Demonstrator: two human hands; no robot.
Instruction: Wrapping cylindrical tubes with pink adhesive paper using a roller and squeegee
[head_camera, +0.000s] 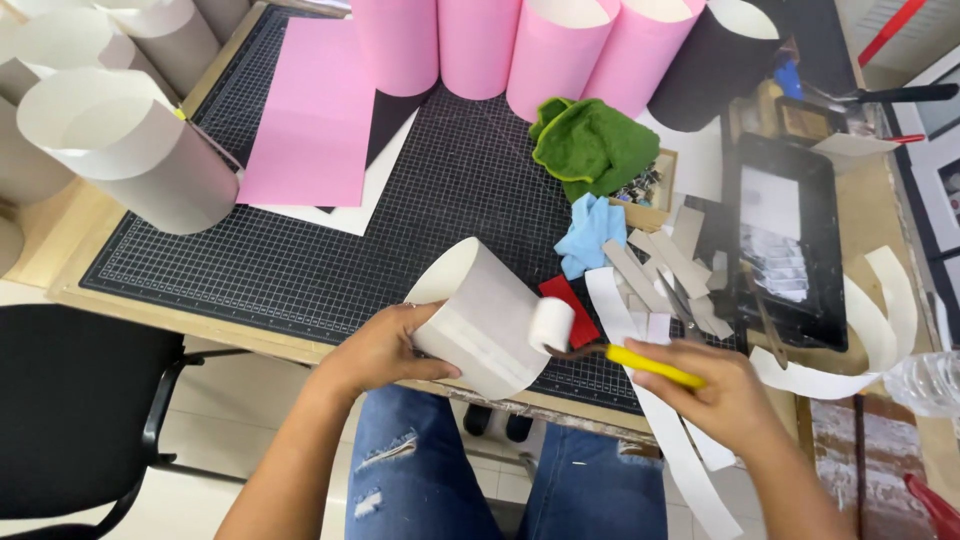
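Paper cylinder (480, 315): gripped by the left hand (375, 350) at its near end, over the bench (300, 350) edge; long axis tilted up-left to down-right; small roller (551, 325) (yellow handle, clasped in the right hand (725, 395)) touching its right side; cutting mat (330, 270) beneath.

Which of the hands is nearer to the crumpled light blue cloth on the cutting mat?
Right. The right hand lies below the crumpled light blue cloth, holding a yellow-handled roller; the left hand is farther left, gripping a white paper cylinder.

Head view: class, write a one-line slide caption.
Left hand steadies a rolled card tube while right hand presses a yellow-handled roller against it.
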